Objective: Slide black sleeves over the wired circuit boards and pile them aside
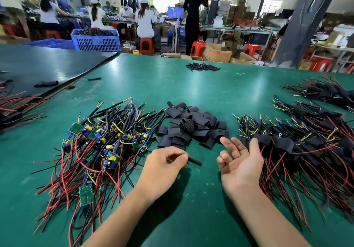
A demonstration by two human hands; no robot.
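A heap of bare green circuit boards with red, black and yellow wires [99, 143] lies at the left on the green table [191, 85]. Loose black sleeves [191, 126] are piled in the middle. To the right lies a pile of sleeved boards [306, 147] with their wires trailing. My left hand [164, 168] hovers in front of the sleeves with curled fingers pinching a small black piece [195, 161]. My right hand [239, 162] is beside the sleeved pile, palm up, fingers relaxed and holding nothing.
More sleeved boards [325, 93] lie at the far right. A small heap of black tubes [203, 67] sits near the far edge. A black mat [38, 64] covers the left table, with red wires [17, 105] on it. Seated workers, blue crates and red stools are beyond.
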